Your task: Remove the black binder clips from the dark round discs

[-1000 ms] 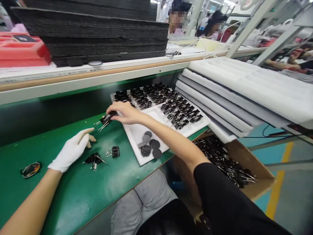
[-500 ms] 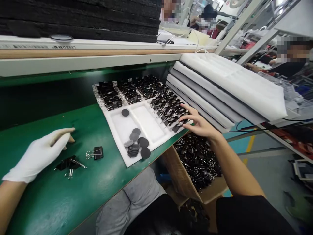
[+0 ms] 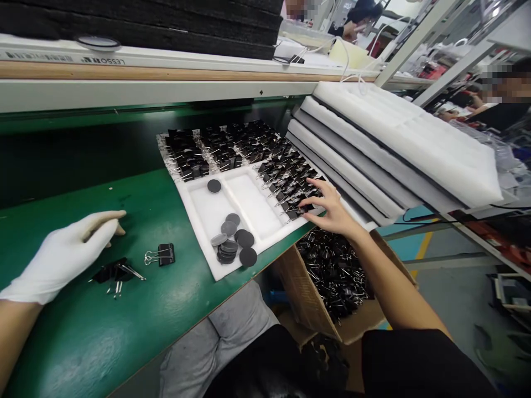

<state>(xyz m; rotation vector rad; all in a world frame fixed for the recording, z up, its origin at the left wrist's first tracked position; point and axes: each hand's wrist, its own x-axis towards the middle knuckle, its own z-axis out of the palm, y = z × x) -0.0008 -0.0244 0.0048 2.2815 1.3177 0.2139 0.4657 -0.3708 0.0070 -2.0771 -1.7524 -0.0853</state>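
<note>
My right hand (image 3: 332,211) is bare, its fingers apart at the right edge of a white foam tray (image 3: 199,243). Its fingertips reach the near end of a row of black binder clips (image 3: 286,174); whether they press on one is hard to tell. More clips with silver handles fill the tray's far side. Round dark discs (image 3: 245,239) lie in a near-left compartment, several in a small pile. My left hand (image 3: 66,251), in a white glove, is held low over the green table with fingers stretched out. Below it are a cluster of binder clips (image 3: 116,272) and a single binder clip (image 3: 166,254).
Under the table edge stands a cardboard box (image 3: 309,287) heaped with binder clips. White and grey foam sheets (image 3: 398,143) are stacked at the right. A shelf (image 3: 166,88) carrying black foam blocks (image 3: 136,25) runs across the back. Other people sit farther off.
My right hand has shifted slightly left and its fingers have come closer to the near clips of the row. The view has tilted a little. My left hand stays almost still.
</note>
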